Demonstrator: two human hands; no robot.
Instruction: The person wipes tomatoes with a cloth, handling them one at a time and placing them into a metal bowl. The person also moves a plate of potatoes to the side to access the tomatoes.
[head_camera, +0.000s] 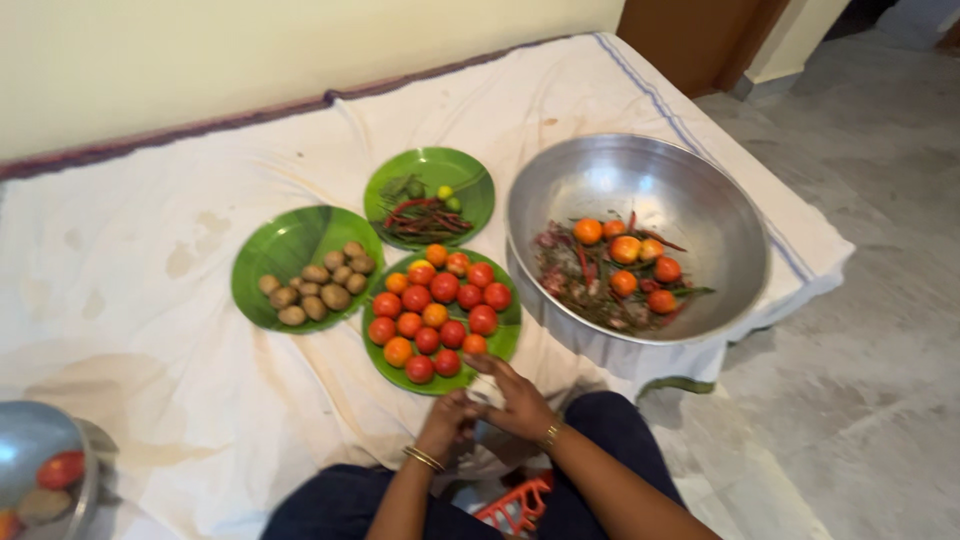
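Hands (490, 405) touching tomato plate (508, 338) rim

I counted three round green plates (300, 240), one big round steel bowl (690, 190), some seventeen red and orange tomatoes (440, 310) on one plate, about eleven small brown potatoes (318, 285) on another.

Both bare forearms reach forward, each with a gold bangle at the wrist; left hand (447, 418) and right hand (517, 397) meet, fingers curled together.
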